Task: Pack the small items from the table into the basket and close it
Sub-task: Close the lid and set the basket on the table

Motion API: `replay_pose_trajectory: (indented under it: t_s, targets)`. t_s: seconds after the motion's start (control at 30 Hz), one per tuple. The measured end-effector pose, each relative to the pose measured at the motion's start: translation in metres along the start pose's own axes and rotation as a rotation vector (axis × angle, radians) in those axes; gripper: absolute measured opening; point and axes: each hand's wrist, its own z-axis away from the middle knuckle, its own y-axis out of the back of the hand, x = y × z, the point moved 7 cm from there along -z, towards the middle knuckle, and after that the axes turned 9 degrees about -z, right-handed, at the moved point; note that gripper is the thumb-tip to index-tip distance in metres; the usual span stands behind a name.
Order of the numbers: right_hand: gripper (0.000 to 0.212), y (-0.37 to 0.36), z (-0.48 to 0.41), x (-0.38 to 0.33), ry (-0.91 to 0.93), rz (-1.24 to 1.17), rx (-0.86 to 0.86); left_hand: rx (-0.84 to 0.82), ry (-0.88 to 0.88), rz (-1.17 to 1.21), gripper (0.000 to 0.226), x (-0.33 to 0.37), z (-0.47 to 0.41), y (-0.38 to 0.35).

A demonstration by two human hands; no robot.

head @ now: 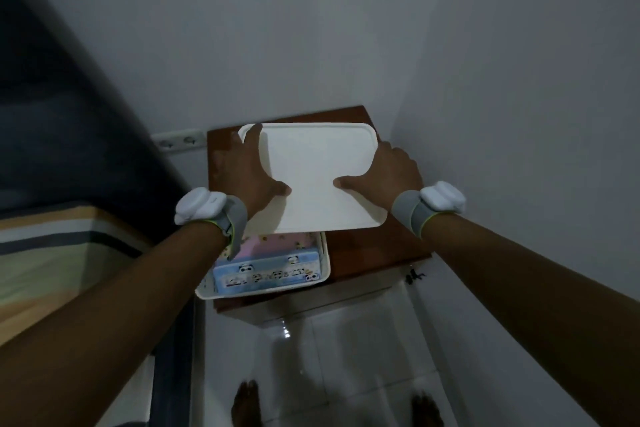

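Observation:
A white rectangular lid is held flat above the small brown table. My left hand grips its left edge, thumb on top. My right hand grips the right edge the same way. Below the lid's near edge stands the white basket, its near part uncovered. Inside it lie a blue case with panda pictures and a pink patterned item behind it. The lid hides the far part of the basket.
The table stands in a corner of white walls. A bed with a striped cover is to the left. A wall socket sits left of the table. White floor tiles and my bare feet are below.

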Motion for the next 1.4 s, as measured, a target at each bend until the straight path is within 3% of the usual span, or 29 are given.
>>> replay_pose_trajectory:
  t_s: [0.37, 0.7, 0.8, 0.9, 1.0, 1.07, 1.13, 1.4]
  targets:
    - [0.091, -0.105, 0.030, -0.021, 0.036, 0.108, -0.190, -0.170, 0.155, -0.039, 0.117, -0.106, 0.028, -0.037]
    - [0.086, -0.140, 0.044, -0.012, 0.019, 0.196, -0.278, -0.275, 0.197, -0.018, 0.120, -0.141, 0.037, -0.075]
    - [0.080, -0.144, 0.043, -0.013, 0.021, 0.205, -0.289, -0.298, 0.197, 0.019, 0.112, -0.152, 0.033, -0.078]
    - [0.056, -0.145, 0.043, -0.007, -0.032, 0.081, -0.308, -0.260, 0.238, 0.209, 0.092, -0.168, 0.026, -0.074]
    - [0.039, -0.145, 0.043, 0.014, -0.210, -0.280, -0.308, -0.266, 0.420, 0.423, 0.077, -0.197, 0.029, -0.078]
    - [0.036, -0.149, 0.046, 0.026, -0.378, -0.541, -0.344, -0.344, 0.555, 0.557, 0.047, -0.212, 0.037, -0.088]
    - [0.033, -0.153, 0.046, 0.030, -0.454, -0.634, -0.380, -0.446, 0.607, 0.685, 0.017, -0.217, 0.044, -0.098]
    - [0.049, -0.147, 0.018, 0.018, -0.404, -0.578, -0.328, -0.502, 0.530, 0.778, 0.036, -0.216, 0.011, -0.094]
